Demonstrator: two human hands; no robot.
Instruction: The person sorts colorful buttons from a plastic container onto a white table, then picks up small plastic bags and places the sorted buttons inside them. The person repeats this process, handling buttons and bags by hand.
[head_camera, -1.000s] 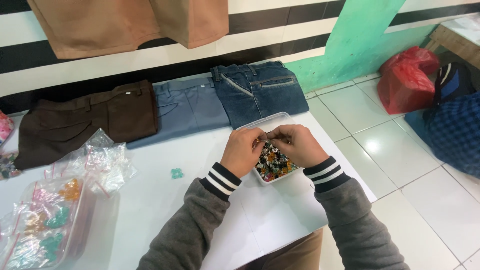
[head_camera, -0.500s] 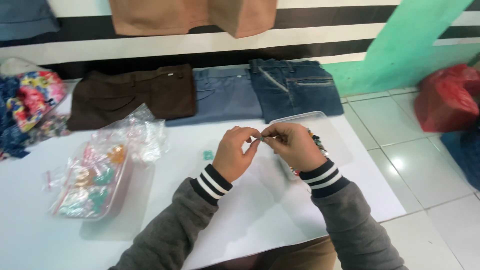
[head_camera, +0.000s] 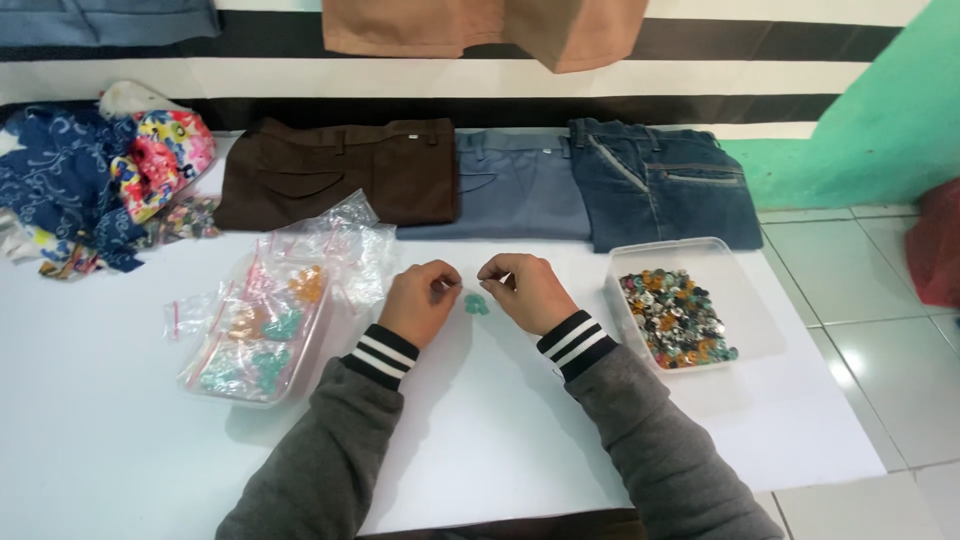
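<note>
Two hands rest on a white table, with small teal buttons between them.

The left hand (head_camera: 420, 300) and the right hand (head_camera: 525, 291) are both curled, with the fingertips pinched narrow; I cannot tell if they hold something. The teal buttons (head_camera: 476, 304) lie on the white table (head_camera: 500, 440), just beside both hands. A clear tray of mixed buttons (head_camera: 676, 316) stands to the right, and clear plastic bags (head_camera: 270, 320) to the left. Three folded trousers (head_camera: 500, 180) lie behind.
</note>
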